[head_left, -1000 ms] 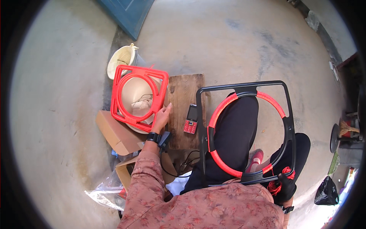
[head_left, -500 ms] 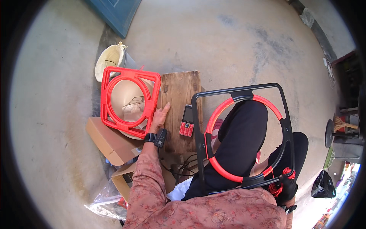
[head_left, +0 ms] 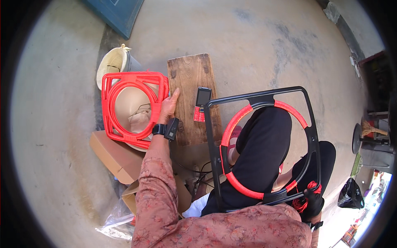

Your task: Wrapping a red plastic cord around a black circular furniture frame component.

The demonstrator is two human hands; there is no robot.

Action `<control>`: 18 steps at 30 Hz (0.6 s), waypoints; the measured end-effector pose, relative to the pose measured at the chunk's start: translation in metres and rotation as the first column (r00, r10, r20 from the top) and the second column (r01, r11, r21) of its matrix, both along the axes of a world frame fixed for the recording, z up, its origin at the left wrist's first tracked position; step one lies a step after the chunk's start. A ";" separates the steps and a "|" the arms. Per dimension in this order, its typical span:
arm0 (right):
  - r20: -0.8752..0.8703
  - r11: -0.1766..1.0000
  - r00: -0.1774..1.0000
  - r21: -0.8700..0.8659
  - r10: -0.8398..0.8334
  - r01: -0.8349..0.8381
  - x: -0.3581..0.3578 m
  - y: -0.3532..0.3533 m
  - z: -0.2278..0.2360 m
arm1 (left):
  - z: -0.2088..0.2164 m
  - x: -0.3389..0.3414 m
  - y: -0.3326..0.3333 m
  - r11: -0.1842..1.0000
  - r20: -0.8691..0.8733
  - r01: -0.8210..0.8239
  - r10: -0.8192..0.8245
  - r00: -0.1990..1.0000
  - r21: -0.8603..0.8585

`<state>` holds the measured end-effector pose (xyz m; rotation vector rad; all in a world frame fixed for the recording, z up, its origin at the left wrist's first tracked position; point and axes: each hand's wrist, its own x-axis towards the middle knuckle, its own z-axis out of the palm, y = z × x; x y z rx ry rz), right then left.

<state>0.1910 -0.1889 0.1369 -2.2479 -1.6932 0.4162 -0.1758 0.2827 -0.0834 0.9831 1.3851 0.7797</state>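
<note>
My left hand (head_left: pixel 168 108) is at the left edge of a small wooden stool (head_left: pixel 186 76), its thumb along the top and its other fingers hidden. Beside that hand, a stack of red-wrapped square frames with round openings (head_left: pixel 108 103) rests over a beige round container (head_left: pixel 126 103). A phone with a red keypad (head_left: pixel 203 98) lies on the stool. Across my lap leans a black square frame (head_left: pixel 210 136), its inner ring partly wrapped in red cord (head_left: pixel 244 186). My right hand (head_left: pixel 314 203), in a black glove, grips its lower right corner together with a bundle of red cord (head_left: pixel 298 204).
A pale-lined bucket (head_left: pixel 111 62) stands behind the red frames. Cardboard boxes (head_left: pixel 118 155) and clear plastic (head_left: pixel 115 223) are at my left, with black cables (head_left: pixel 200 173) under the stool. A black bag (head_left: pixel 350 195) hangs at the right; a blue door (head_left: pixel 120 16) is at the far left.
My left hand has moved away from me, and the stool with the phone has shifted the same way. The red stack has tilted and moved slightly left. My right hand stays almost in place.
</note>
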 end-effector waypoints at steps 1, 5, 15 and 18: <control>0.014 1.000 1.000 0.007 -0.003 0.003 0.001 -0.002 -0.002 | 0.001 -0.001 -0.001 1.000 -0.044 0.017 -0.017 0.999 0.014; 0.031 1.000 0.999 -0.006 0.011 -0.011 0.006 -0.011 -0.009 | 0.011 0.003 -0.011 0.997 -0.103 0.005 0.003 0.995 0.074; 0.012 0.994 0.997 0.080 0.073 -0.074 0.014 -0.012 -0.022 | -0.016 -0.061 -0.074 0.990 -0.076 -0.140 0.138 0.987 -0.018; 0.006 0.989 0.998 0.130 0.065 -0.065 0.013 -0.011 -0.027 | 0.016 -0.036 -0.088 0.940 -0.259 -0.099 0.189 0.947 0.326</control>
